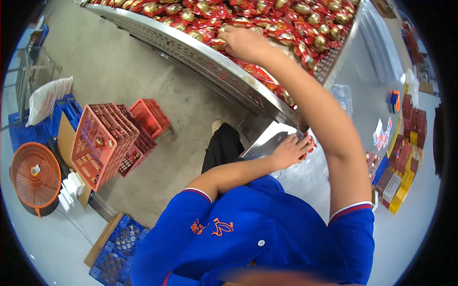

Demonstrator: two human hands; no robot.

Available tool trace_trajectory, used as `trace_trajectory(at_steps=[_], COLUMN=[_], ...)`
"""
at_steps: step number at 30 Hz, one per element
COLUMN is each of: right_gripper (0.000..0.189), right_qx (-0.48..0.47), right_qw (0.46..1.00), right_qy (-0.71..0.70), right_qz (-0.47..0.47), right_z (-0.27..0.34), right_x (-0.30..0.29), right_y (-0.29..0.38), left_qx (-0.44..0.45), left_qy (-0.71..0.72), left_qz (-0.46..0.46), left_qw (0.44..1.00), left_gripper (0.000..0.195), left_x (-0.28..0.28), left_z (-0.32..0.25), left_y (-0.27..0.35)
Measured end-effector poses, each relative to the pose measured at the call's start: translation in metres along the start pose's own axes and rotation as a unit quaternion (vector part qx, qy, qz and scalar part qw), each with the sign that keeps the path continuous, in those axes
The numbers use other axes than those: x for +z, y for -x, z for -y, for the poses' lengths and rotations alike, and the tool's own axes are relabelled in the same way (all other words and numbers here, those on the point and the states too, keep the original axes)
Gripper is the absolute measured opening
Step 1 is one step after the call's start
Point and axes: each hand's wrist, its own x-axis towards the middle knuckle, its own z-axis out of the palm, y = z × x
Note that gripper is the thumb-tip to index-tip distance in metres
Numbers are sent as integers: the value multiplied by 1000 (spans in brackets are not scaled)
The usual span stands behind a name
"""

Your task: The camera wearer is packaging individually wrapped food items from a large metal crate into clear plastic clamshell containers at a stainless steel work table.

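Note:
A steel bin with perforated sides [229,68] holds a heap of red-and-gold wrapped packets [304,21], each with a rounded gold middle. My right hand [247,44] reaches over the bin's near corner, fingertips bent down among the packets. Whether it grips one is hidden. Below that corner, my left hand [291,152] lies palm down above a shiny metal surface [264,143], fingers spread. Red wrapped pieces [308,146] show by its fingertips, partly covered; a firm hold on them cannot be made out.
Stacked pink plastic crates [103,143] stand on the floor at left, a red crate [150,118] behind them. Farther left are an orange-rimmed fan [35,175] and a white sack [50,100]. Blue trays [118,250] lie lower left. Tape [394,102] and stacked boxes [397,171] are at right.

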Motion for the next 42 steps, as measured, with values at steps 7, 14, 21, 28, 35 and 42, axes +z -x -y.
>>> trace_trajectory(at_steps=[7,14,21,28,35,42], right_gripper=[20,51,62,51,40,48], right_qx=[-14,84,187,170,284,363], right_qw=[995,992,748,632,552,589], right_qy=[88,-95,-631,-723,-726,-695], right_qz=[-42,8,-91,-219,-297,-192], right_z=[1,-35,-23,3,-12,-21], right_x=[41,-9,-105,-97,-28,51], right_y=[-21,26,171,292,372,343], left_qx=[-1,-2,-9,1,8,8], left_qy=[7,-23,17,-20,-42,-129], left_qz=[-60,-35,6,58,62,38], left_qw=[998,999,1000,998,997,991], left_gripper=[81,78,76,78,79,70], left_x=[15,6,1,-19,-15,-16], left_z=[-2,-4,6,11,20,7], left_y=[1,-2,-5,-6,-6,1])
